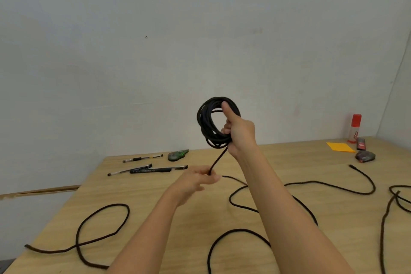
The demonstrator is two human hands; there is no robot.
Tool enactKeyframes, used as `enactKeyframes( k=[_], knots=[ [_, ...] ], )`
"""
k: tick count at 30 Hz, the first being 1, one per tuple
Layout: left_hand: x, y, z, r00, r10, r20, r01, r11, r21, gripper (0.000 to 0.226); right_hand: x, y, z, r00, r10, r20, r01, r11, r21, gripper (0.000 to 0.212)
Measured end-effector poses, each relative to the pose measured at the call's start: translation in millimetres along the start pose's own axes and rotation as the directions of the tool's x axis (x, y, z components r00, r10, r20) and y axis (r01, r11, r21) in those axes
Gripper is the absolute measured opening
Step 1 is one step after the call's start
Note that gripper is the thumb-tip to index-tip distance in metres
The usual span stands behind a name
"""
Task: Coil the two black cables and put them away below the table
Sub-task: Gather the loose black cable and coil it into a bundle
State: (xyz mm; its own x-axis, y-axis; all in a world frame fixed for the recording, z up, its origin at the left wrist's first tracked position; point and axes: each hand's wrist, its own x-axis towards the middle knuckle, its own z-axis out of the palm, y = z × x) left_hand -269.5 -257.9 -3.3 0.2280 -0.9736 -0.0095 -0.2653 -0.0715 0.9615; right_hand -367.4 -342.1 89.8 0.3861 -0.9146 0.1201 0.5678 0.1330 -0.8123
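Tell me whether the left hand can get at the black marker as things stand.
Likely yes: the black marker lies just left of the left hand, with nothing between. But that hand pinches the cable below the coil, so it must let go first.

The right hand (240, 134) is raised at the centre of the frame, its forearm reaching up from the lower right edge. Its thumb is pointed upward and its fingers are curled round a coiled black cable (205, 124). The left hand (195, 181) is held lower and slightly left, its forearm extended from the bottom edge; the cable's loose strand is pinched between its fingertips. Both forearms are bare.
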Motion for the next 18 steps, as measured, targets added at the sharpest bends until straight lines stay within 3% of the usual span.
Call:
enactKeyframes(
  k=[3, 5, 7, 11, 14, 18],
  knots=[
    [11, -1, -20, 0.934, 0.015, -0.358, 0.101, 0.948, 0.303, 0.013, 1, -3, -13, 0.999, 0.035, -0.04, -0.032, 0.997, 0.067, 0.03],
    [12, -3, -35, 0.855, -0.121, -0.505, 0.222, 0.964, 0.146, 0.024, 2, -7, -21, 0.998, 0.048, -0.04, -0.045, 0.997, 0.069, 0.028],
    [10, 1, -45, 0.854, -0.289, -0.434, 0.234, 0.956, -0.176, 0.031, 4, -7, -25, 0.997, 0.067, -0.032, -0.066, 0.998, 0.004, 0.024],
    [2, 28, -53, 0.923, -0.26, -0.285, 0.067, 0.836, -0.545, 0.035, 2, 13, -25, 0.988, 0.153, 0.027, -0.147, 0.975, -0.166, 0.021],
    [0, 46, -51, 0.964, -0.204, -0.169, 0.064, 0.8, -0.597, 0.041, -3, 29, -20, 0.977, 0.189, 0.098, -0.148, 0.934, -0.326, 0.022],
    [6, 56, -49, 0.992, -0.123, -0.029, 0.094, 0.87, -0.484, 0.058, -10, 40, -15, 0.963, 0.184, 0.197, -0.09, 0.907, -0.411, 0.026]
  ],
)
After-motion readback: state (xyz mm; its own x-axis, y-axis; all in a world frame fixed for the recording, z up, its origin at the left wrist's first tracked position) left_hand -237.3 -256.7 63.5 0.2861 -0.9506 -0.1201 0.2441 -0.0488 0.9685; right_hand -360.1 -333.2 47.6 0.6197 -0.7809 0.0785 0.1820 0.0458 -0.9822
